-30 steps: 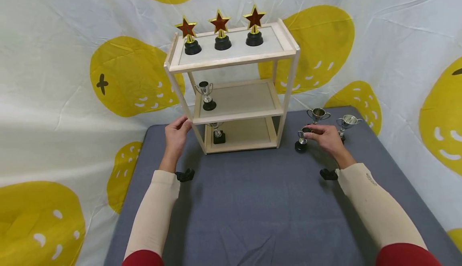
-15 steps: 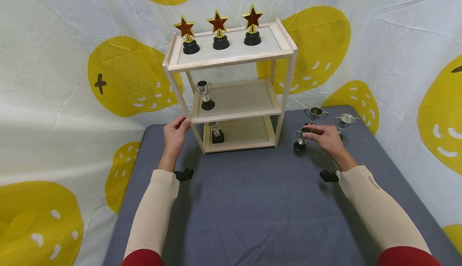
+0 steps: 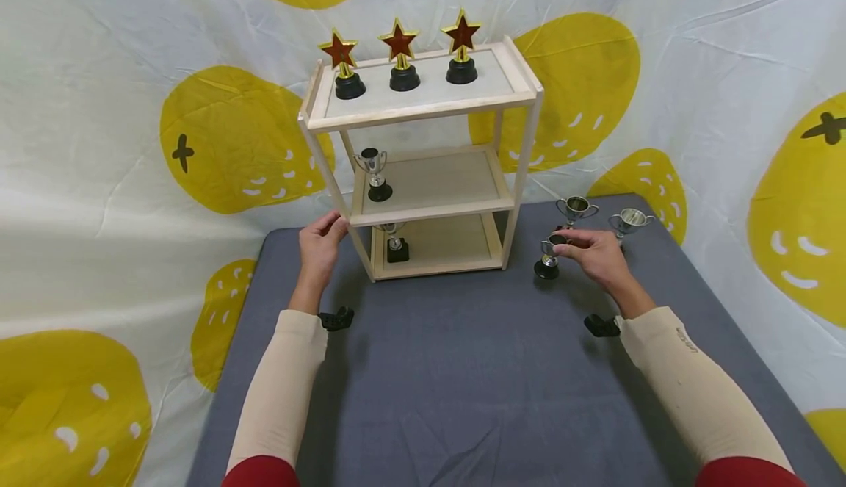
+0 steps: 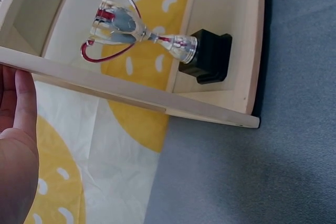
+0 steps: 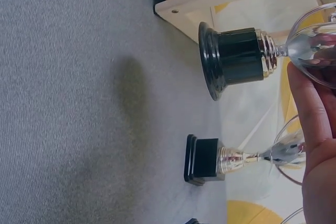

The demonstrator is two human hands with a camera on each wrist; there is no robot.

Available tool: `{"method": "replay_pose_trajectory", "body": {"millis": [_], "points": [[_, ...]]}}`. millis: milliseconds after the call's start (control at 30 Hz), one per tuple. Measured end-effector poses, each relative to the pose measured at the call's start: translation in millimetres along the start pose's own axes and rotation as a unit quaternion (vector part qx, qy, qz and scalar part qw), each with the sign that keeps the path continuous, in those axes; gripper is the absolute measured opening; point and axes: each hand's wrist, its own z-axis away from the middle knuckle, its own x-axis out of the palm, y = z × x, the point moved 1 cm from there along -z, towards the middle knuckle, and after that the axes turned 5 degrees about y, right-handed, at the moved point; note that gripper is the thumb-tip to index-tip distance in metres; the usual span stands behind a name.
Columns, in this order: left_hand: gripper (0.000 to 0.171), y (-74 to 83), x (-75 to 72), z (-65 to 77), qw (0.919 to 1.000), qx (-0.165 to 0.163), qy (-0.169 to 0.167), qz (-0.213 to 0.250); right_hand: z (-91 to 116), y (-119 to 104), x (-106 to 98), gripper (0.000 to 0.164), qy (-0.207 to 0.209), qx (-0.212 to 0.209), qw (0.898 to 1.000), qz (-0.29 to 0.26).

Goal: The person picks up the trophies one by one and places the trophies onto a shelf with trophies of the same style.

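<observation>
My right hand [image 3: 600,258] pinches the cup of a small silver trophy cup [image 3: 546,269] with a round black base, right of the shelf. In the right wrist view this trophy cup [image 5: 240,56] appears to hang just above the table. Behind the hand stand two more silver trophy cups, one at the back [image 3: 577,208] and one farther right [image 3: 631,220], both partly hidden. My left hand [image 3: 317,250] grips the left front post of the wooden shelf [image 3: 429,215]. On its bottom tier, a square-based trophy cup [image 4: 207,56] stands near that post.
A silver trophy cup [image 3: 379,190] stands at the left of the middle tier. Three gold star trophies line the top tier: left [image 3: 349,86], middle [image 3: 404,78] and right [image 3: 461,70]. A grey cloth covers the table [image 3: 449,369]; a patterned curtain [image 3: 251,17] hangs behind.
The right hand and its trophy cup have shifted very slightly left in the head view, which itself has shifted a little. My left hand stays on the post.
</observation>
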Motion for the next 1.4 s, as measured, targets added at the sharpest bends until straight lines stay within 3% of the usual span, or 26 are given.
{"method": "replay_pose_trajectory", "body": {"millis": [233, 433, 833, 1400], "points": [[0.038, 0.4, -1.2, 1.0, 1.0000, -0.007, 0.002, 0.000, 3, -3, 6, 0.039, 0.009, -0.025, 0.999, -0.026], [0.038, 1.3, -0.2, 0.2, 1.0000, -0.005, -0.003, 0.005, 5, -9, 11, 0.036, 0.004, -0.011, 0.999, -0.030], [0.038, 2.9, 0.1, 0.0, 1.0000, -0.001, -0.004, 0.000, 21, -55, 12, 0.032, -0.011, -0.020, 1.000, 0.005], [0.038, 2.7, -0.1, 0.0, 1.0000, 0.002, -0.004, -0.002, 23, -67, 17, 0.028, -0.019, -0.031, 0.999, -0.006]]}}
